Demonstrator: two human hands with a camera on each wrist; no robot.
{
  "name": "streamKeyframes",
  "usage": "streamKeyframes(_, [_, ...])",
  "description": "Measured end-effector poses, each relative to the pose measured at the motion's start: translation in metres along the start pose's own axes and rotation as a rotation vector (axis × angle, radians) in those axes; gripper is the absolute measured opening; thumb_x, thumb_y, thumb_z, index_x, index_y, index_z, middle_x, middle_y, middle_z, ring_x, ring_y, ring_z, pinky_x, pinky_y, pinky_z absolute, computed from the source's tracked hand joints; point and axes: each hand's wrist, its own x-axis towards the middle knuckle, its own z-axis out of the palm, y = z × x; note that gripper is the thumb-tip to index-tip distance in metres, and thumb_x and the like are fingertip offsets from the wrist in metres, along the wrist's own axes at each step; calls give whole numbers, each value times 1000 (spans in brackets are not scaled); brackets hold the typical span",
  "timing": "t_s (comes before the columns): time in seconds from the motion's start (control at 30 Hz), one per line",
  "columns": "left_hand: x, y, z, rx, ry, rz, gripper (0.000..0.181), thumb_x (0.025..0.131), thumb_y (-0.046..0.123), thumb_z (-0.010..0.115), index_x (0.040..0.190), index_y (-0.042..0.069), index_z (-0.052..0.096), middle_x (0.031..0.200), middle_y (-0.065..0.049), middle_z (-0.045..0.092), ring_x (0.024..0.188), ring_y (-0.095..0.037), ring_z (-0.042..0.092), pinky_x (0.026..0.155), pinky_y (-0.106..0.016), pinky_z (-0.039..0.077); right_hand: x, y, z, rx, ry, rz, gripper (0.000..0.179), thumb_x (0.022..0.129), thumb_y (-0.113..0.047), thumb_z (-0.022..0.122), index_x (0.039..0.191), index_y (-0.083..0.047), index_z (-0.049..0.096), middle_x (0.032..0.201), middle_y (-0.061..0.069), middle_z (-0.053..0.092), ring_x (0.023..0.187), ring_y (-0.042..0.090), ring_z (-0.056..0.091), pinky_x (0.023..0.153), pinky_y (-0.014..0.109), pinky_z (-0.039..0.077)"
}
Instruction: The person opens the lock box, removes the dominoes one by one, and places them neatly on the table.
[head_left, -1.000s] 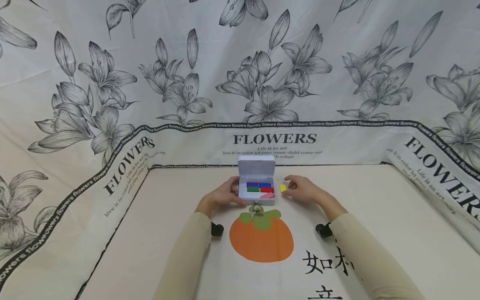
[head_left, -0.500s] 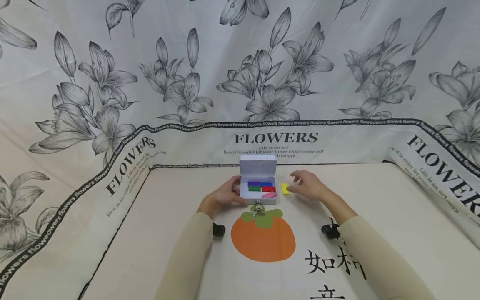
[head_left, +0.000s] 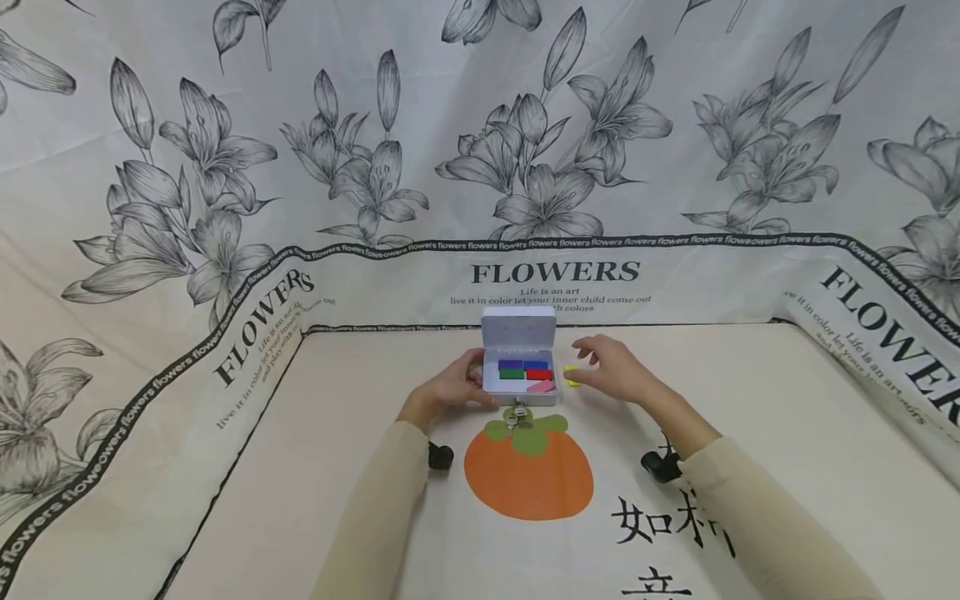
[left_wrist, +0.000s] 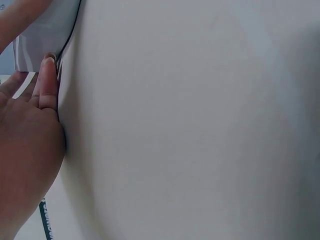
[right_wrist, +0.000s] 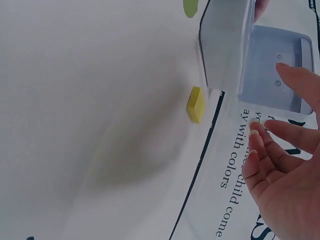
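Observation:
A small white box (head_left: 519, 332) stands with its lid raised at the back of the table. Inside lie purple (head_left: 511, 364), blue (head_left: 536, 365), green (head_left: 513, 375) and red (head_left: 538, 375) blocks, plus a pink piece (head_left: 540, 387) set at a slant. My left hand (head_left: 450, 384) grips the box's left side, thumb along the front, fingers at the side wall. Just right of the box, a yellow block (right_wrist: 196, 105) lies on the table. My right hand (head_left: 618, 372) hovers by it with spread fingers and holds nothing; its thumb partly covers the block in the head view.
A metal clasp (head_left: 520, 410) hangs from the box's front. The cloth under it bears a printed orange persimmon (head_left: 528, 477) and black characters (head_left: 643, 521). Close behind the lid rises a flower-printed curtain (head_left: 375, 283), which also encloses both sides.
My right fingers have let go of the yellow block and spread apart; the thumb now overlaps it in the head view. My left hand keeps its grip on the box.

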Motion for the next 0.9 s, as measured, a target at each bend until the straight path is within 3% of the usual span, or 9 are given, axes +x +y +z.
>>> streamKeyframes(0.5, [6,-5,-2,-22,0,-6,101,73,1,88,157,16,34,106,-8,53,98,-20,48,89,-34,40,13,-28,14,-16,-43,-88,39,89,-10,77,122,9,67,107,19,69,95,33,61,82,44,51])
streamKeyframes(0.67, [6,-7,-3,-23,2,-13,101,73,0,88,157,15,34,104,-8,54,97,-21,49,88,-33,41,21,-33,22,-25,-86,-81,36,88,-4,76,120,9,68,101,17,70,91,29,59,80,40,50])
streamKeyframes(0.9, [4,-5,-3,-17,1,-9,100,73,1,88,157,14,34,106,-8,55,99,-21,49,90,-33,41,32,-39,28,-100,-139,-94,16,83,1,79,97,5,72,88,13,69,82,27,58,78,40,48])
